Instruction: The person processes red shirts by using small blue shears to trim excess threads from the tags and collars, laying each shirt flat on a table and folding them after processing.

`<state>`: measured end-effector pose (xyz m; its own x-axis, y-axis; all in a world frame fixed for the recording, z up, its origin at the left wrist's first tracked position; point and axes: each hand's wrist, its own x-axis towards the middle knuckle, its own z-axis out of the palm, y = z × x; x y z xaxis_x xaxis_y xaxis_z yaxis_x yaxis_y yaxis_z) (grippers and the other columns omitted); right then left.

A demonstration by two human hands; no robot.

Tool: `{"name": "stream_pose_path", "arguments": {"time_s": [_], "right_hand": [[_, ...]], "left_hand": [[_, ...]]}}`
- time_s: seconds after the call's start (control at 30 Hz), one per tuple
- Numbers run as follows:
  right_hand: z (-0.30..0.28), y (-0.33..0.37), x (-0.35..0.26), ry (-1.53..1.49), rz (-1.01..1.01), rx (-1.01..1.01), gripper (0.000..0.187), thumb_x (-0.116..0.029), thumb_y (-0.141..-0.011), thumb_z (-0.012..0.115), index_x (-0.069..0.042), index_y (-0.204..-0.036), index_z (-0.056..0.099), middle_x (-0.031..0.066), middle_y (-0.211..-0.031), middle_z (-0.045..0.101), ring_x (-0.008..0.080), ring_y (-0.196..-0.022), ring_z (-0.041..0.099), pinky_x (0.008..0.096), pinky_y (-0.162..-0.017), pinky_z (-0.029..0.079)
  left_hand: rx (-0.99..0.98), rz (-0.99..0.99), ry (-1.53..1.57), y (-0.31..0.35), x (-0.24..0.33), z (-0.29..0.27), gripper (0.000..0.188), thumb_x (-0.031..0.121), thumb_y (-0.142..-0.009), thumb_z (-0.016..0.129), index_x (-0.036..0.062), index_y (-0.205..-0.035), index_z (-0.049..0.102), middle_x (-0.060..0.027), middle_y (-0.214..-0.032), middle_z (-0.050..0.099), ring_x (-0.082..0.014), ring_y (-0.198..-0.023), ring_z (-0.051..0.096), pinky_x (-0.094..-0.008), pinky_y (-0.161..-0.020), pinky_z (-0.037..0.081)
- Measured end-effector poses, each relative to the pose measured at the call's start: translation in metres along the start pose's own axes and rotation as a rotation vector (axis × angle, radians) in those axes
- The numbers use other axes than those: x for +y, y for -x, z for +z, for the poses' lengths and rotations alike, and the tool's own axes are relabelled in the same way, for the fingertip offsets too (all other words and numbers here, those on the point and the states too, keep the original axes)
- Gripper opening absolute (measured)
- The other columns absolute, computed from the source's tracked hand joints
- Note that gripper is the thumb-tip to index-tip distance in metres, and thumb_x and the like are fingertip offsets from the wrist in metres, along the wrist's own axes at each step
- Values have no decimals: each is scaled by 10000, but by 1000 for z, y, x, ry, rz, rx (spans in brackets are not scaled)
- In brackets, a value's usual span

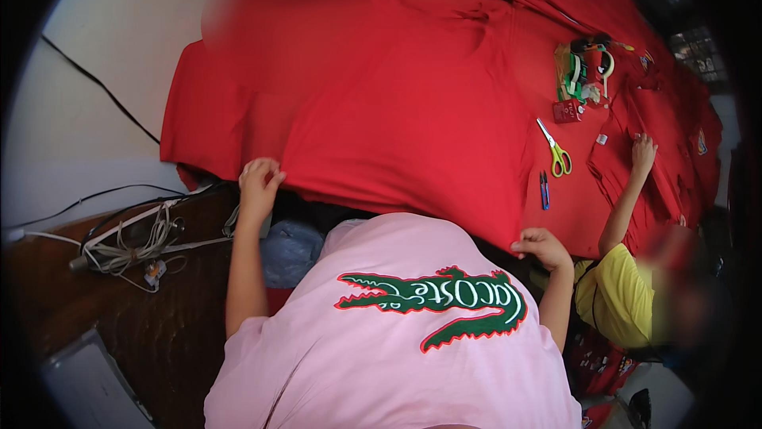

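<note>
A large red shirt (397,123) lies spread over the table, its near edge hanging toward me. At the left end of that edge, my left hand (260,184) has its fingers closed on the cloth. My right hand (546,250) pinches the near right corner, and the fabric is drawn fairly taut between the two. Yellow-handled scissors (558,155) and small blue thread snips (544,191) lie on red cloth just right of the shirt, beyond my right hand.
At the right, a person in a yellow top (623,294) rests a hand (644,153) on other red garments (627,123). A container of tapes and small tools (583,72) stands far right, beside a small red box (567,111). Tangled cables (143,238) lie at left.
</note>
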<state>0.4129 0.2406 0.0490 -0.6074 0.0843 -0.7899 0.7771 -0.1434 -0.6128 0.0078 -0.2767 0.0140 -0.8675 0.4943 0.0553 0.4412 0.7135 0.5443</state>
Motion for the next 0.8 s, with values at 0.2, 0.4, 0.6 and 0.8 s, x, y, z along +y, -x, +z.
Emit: {"name": "stream_pose_path", "arguments": {"time_s": [0.2, 0.4, 0.6, 0.8], "right_hand": [[5, -50, 34, 91, -229, 738, 187, -188, -875, 806, -39, -932, 709, 7, -739, 654, 146, -706, 653, 270, -652, 498], [-29, -73, 8, 748, -87, 1241, 332, -184, -880, 771, -78, -1171, 651, 165, -1074, 662, 388, -996, 664, 493, -852, 527], [-17, -81, 14, 805, -193, 1259, 272, -167, -863, 725, -80, -1117, 679, 181, -1030, 669, 413, -965, 668, 518, -799, 532], [13, -88, -19, 523, -291, 1227, 134, -87, -878, 651, -2, -980, 668, 196, -913, 645, 364, -839, 667, 449, -746, 538]], "left_hand": [[-378, -256, -110, -6, -12, -8, 242, 184, -857, 792, -8, -869, 646, -152, -921, 679, -313, -860, 671, -423, -818, 515], [-279, -37, 491, -128, 79, 61, 165, 159, -952, 733, 1, -972, 691, -68, -932, 682, -140, -878, 649, -294, -823, 514], [-585, -47, 1032, -221, 204, 165, 248, 153, -995, 694, 22, -1205, 704, -46, -1175, 701, -133, -1158, 615, -287, -1052, 452], [-669, -317, 1388, -271, 267, 260, 426, 216, -1002, 684, -12, -1354, 603, -66, -1329, 652, -167, -1292, 561, -307, -1117, 413]]}}
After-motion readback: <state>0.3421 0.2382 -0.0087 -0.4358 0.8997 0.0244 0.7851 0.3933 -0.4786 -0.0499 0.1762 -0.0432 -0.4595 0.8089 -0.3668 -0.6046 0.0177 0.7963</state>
